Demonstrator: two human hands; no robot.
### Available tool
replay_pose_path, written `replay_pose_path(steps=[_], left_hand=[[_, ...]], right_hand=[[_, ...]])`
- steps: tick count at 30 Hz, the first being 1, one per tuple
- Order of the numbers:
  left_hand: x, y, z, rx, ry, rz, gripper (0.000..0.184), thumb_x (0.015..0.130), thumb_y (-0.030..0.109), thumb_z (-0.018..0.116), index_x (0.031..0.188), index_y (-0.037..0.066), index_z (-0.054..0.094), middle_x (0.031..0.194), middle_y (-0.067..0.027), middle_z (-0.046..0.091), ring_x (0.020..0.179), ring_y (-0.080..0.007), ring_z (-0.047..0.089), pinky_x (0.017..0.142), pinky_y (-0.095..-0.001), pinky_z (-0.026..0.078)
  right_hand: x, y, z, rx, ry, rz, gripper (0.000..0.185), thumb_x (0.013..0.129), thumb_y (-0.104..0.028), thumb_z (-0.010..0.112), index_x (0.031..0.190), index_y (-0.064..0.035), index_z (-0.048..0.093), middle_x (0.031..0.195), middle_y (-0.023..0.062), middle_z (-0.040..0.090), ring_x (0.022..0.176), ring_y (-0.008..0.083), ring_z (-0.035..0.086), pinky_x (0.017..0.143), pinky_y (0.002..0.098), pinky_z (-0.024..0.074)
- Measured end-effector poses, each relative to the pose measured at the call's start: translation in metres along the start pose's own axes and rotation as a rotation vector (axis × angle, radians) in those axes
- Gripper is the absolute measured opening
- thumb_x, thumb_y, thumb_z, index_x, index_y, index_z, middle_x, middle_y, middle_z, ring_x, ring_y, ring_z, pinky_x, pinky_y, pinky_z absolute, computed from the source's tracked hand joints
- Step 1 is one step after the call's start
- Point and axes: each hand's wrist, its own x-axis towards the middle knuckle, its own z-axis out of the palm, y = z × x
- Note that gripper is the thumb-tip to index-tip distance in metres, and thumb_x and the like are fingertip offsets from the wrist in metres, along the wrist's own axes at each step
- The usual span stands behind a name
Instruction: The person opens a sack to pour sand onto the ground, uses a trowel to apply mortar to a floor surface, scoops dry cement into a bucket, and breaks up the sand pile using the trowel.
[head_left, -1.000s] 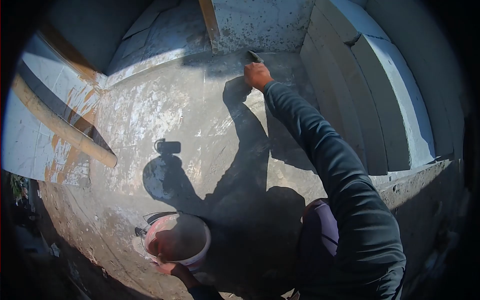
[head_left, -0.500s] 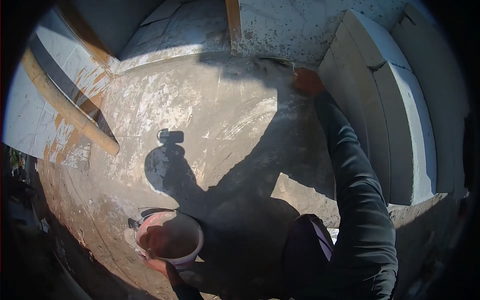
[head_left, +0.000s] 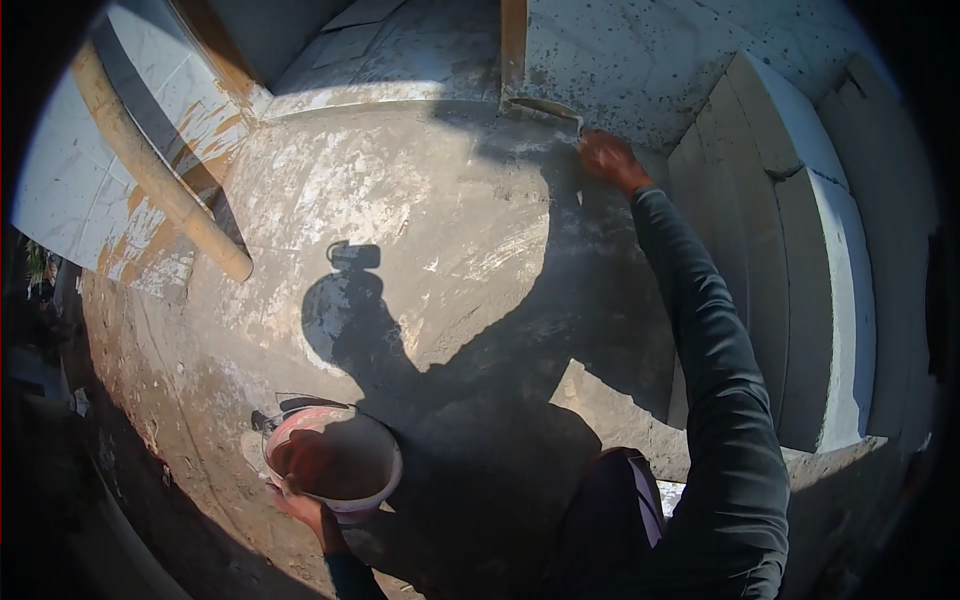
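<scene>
My right hand (head_left: 608, 160) is closed round the handle of a trowel (head_left: 548, 107), whose blade points left along the foot of the speckled wall (head_left: 620, 75). At the lower left, my left hand (head_left: 300, 503) grips the near rim of a pink bucket (head_left: 383, 487). The bucket stands upright on the grey cement floor (head_left: 330, 190), and its inside is mostly in shadow, so the contents are hard to make out.
Pale blocks (head_left: 825, 300) stand stacked along the right side. A bamboo pole (head_left: 160, 185) leans at the left near a stained tiled surface (head_left: 120, 220). A wooden post (head_left: 514, 45) meets the floor at the back. My knee (head_left: 615, 510) is at the lower middle.
My right hand and the trowel have moved right along the wall's base, and the blade now points left. My left hand stays at the bucket. The view has shifted.
</scene>
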Motion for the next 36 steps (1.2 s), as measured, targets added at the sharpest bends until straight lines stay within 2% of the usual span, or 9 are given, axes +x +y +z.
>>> replay_pose_path(steps=[3, 6, 10, 12, 16, 22, 29, 33, 36], left_hand=[[-0.022, 0.027, 0.022, -0.133, 0.061, 0.003, 0.038, 0.082, 0.005, 0.048, 0.118, -0.009, 0.046, 0.109, -0.0179, 0.054, 0.095, -0.0251, 0.054, 0.085, -0.0361, 0.046], [-0.015, 0.023, 0.014, -0.116, 0.051, 0.038, 0.034, 0.082, 0.005, 0.048, 0.113, -0.008, 0.048, 0.105, -0.0163, 0.054, 0.091, -0.0241, 0.053, 0.083, -0.0354, 0.046], [-0.015, 0.02, 0.016, -0.138, 0.057, -0.027, 0.032, 0.083, 0.005, 0.048, 0.112, -0.008, 0.047, 0.104, -0.0153, 0.053, 0.092, -0.0237, 0.053, 0.085, -0.0355, 0.045], [-0.02, 0.027, 0.019, -0.169, 0.055, -0.037, 0.032, 0.084, 0.005, 0.048, 0.113, -0.007, 0.047, 0.104, -0.0154, 0.053, 0.093, -0.0235, 0.053, 0.085, -0.0356, 0.045], [-0.019, 0.019, 0.019, -0.18, 0.063, -0.001, 0.034, 0.084, 0.005, 0.048, 0.116, -0.007, 0.045, 0.107, -0.0155, 0.052, 0.095, -0.0239, 0.052, 0.086, -0.0358, 0.045], [-0.023, 0.036, 0.028, -0.179, 0.016, -0.014, 0.037, 0.083, 0.005, 0.048, 0.117, -0.007, 0.044, 0.107, -0.017, 0.053, 0.094, -0.0261, 0.054, 0.086, -0.0377, 0.045], [-0.011, 0.024, 0.016, 0.089, -0.002, 0.058, 0.034, 0.083, 0.008, 0.049, 0.112, -0.01, 0.047, 0.103, -0.0199, 0.055, 0.086, -0.0269, 0.056, 0.081, -0.0387, 0.048], [-0.016, 0.033, 0.024, -0.083, -0.035, -0.011, 0.032, 0.085, 0.008, 0.048, 0.111, -0.011, 0.047, 0.103, -0.0204, 0.055, 0.083, -0.0279, 0.057, 0.078, -0.0384, 0.05], [-0.011, 0.036, 0.02, 0.155, -0.027, -0.006, 0.034, 0.088, 0.014, 0.046, 0.111, -0.011, 0.05, 0.101, -0.02, 0.056, 0.084, -0.0282, 0.058, 0.078, -0.0389, 0.052]], right_hand=[[0.011, -0.013, 0.014, -0.125, -0.285, 0.169, 0.023, 0.087, -0.027, 0.056, 0.081, -0.005, 0.052, 0.079, 0.0156, 0.059, 0.076, 0.0373, 0.059, 0.068, 0.046, 0.0471], [-0.013, -0.023, 0.006, 0.247, -0.303, -0.034, 0.018, 0.084, -0.025, 0.058, 0.088, -0.0067, 0.058, 0.085, 0.0147, 0.063, 0.083, 0.0356, 0.062, 0.07, 0.0445, 0.0491], [0.014, -0.038, -0.007, 0.003, -0.27, -0.131, 0.02, 0.086, -0.026, 0.056, 0.091, -0.007, 0.06, 0.093, 0.0146, 0.064, 0.09, 0.0337, 0.063, 0.073, 0.0431, 0.0507], [0.039, -0.044, 0.034, -0.167, -0.112, 0.111, 0.023, 0.082, -0.028, 0.062, 0.092, -0.0075, 0.06, 0.094, 0.0147, 0.064, 0.09, 0.0333, 0.064, 0.074, 0.0411, 0.0513], [0.046, -0.069, 0.061, -0.171, -0.163, 0.15, 0.028, 0.08, -0.03, 0.066, 0.095, -0.0077, 0.06, 0.097, 0.0154, 0.063, 0.089, 0.0338, 0.064, 0.075, 0.0428, 0.0512], [-0.026, -0.074, 0.0, 0.2, -0.405, -0.196, 0.022, 0.081, -0.026, 0.059, 0.089, -0.0053, 0.056, 0.08, 0.0208, 0.06, 0.081, 0.0403, 0.06, 0.068, 0.0501, 0.0445], [-0.04, -0.028, -0.024, -0.076, -0.134, 0.311, 0.021, 0.085, -0.022, 0.052, 0.082, -0.0028, 0.059, 0.081, 0.0217, 0.062, 0.072, 0.0421, 0.06, 0.067, 0.0524, 0.0464], [-0.072, -0.1, -0.015, 0.024, -0.193, 0.168, 0.017, 0.077, -0.02, 0.06, 0.082, -0.0036, 0.057, 0.08, 0.0188, 0.062, 0.075, 0.0409, 0.06, 0.07, 0.0474, 0.0486], [-0.092, -0.158, -0.041, 0.197, -0.384, -0.013, 0.022, 0.073, -0.02, 0.066, 0.082, -0.0031, 0.056, 0.081, 0.0187, 0.061, 0.08, 0.0394, 0.061, 0.071, 0.0461, 0.0487]])
